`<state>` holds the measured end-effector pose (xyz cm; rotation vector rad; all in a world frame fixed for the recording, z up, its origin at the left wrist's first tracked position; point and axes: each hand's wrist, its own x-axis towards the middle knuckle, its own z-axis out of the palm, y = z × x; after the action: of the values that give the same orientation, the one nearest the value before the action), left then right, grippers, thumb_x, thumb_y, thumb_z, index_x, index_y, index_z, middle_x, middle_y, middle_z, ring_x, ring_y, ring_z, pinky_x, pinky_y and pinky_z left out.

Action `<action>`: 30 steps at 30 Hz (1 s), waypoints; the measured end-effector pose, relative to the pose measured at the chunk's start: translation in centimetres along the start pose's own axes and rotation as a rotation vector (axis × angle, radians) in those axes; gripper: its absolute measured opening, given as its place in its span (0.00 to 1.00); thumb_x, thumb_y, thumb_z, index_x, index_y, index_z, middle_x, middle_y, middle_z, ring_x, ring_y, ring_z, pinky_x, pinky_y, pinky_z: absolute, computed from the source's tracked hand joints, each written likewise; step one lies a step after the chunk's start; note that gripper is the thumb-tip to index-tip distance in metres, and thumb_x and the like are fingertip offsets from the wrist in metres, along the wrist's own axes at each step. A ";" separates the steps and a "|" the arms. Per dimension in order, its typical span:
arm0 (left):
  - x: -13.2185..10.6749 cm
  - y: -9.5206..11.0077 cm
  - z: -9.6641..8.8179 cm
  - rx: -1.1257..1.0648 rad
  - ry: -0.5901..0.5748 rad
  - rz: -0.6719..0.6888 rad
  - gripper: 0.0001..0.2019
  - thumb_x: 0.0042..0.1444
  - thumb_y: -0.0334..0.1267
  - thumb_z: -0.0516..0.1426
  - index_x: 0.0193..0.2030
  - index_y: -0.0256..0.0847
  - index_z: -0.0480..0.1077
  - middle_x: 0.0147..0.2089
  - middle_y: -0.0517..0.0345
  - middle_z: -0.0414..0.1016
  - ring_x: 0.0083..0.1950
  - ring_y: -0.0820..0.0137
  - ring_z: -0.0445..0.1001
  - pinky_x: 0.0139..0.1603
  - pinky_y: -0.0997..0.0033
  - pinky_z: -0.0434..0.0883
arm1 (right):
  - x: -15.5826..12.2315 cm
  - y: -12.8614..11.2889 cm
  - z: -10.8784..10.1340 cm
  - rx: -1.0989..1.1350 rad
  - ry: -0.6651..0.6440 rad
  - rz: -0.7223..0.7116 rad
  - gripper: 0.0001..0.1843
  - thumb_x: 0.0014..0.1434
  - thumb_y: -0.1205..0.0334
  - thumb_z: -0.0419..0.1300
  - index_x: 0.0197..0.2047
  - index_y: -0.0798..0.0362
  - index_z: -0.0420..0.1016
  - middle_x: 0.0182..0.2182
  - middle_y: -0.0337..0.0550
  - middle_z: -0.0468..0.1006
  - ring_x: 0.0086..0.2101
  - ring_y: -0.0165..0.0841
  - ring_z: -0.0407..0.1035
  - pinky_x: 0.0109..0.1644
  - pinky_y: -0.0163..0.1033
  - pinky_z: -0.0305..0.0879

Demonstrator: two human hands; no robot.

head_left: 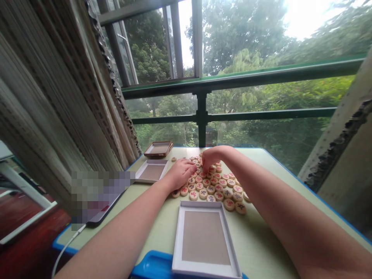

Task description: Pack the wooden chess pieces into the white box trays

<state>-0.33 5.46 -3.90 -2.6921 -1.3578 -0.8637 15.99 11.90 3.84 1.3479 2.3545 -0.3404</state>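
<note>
Several round wooden chess pieces (215, 189) with red and black characters lie in a patch on the pale green table (261, 240). My left hand (180, 173) rests on the left side of the patch, fingers curled over the pieces. My right hand (209, 158) hovers at the far side, fingers bent down in a pinch among the pieces; what it grips is hidden. A white shallow tray (205, 238) lies empty just in front of the pieces.
A second white tray (152, 171) and a brown wooden tray (158, 148) sit at the left back. A phone (100, 213) with a white cable lies at the left edge. A green railing and window run behind the table; a curtain hangs at the left.
</note>
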 end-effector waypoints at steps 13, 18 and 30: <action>0.0 -1.3 0.0 0.091 0.139 -0.261 0.10 0.50 0.31 0.51 0.33 0.38 0.75 0.37 0.53 0.77 0.42 0.66 0.72 0.48 0.67 0.68 | 0.1 -0.5 0.2 0.048 -0.021 -0.016 0.17 0.31 0.58 0.69 0.26 0.58 0.77 0.23 0.43 0.73 0.29 0.38 0.69 0.33 0.40 0.61; -0.1 -1.5 -0.2 0.091 0.127 -0.331 0.11 0.49 0.31 0.51 0.33 0.38 0.75 0.38 0.53 0.77 0.42 0.66 0.73 0.48 0.68 0.68 | -0.3 -0.2 -0.1 0.007 0.053 -0.016 0.11 0.38 0.65 0.64 0.30 0.57 0.79 0.24 0.44 0.75 0.27 0.37 0.69 0.30 0.39 0.61; -0.1 -2.2 0.1 0.076 0.082 -0.396 0.13 0.49 0.29 0.50 0.33 0.37 0.76 0.39 0.53 0.77 0.42 0.68 0.73 0.48 0.71 0.68 | 1.8 3.8 2.1 0.068 0.467 0.054 0.17 0.53 0.62 0.57 0.46 0.49 0.76 0.43 0.44 0.77 0.41 0.38 0.70 0.42 0.35 0.63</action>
<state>-1.96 6.82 -4.56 -2.3394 -1.8962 -0.9082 18.90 14.36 1.13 1.6674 2.6881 -0.0944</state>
